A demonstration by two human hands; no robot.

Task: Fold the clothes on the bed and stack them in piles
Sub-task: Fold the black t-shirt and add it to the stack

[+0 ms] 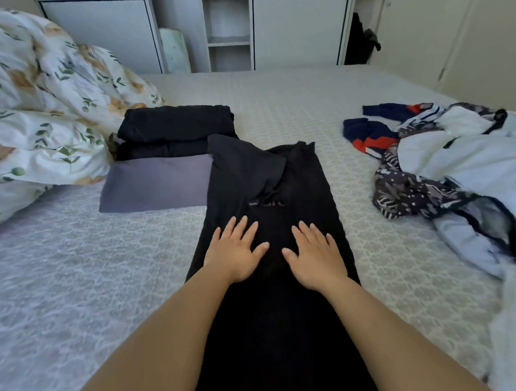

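Both flat hands press black garment (276, 304).

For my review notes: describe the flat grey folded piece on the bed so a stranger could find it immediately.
Start at the floral duvet heaped on the bed's left side. Beside it sits a stack of folded black clothes; the flat grey folded garment lies directly in front of that stack. It is the only plain grey, smooth rectangle there, its right edge overlapped by the long black garment.

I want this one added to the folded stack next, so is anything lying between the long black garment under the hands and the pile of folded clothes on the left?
Nothing visible does. The long black garment, pressed flat by left hand and right hand, already overlaps the folded grey piece under the black folded pile.
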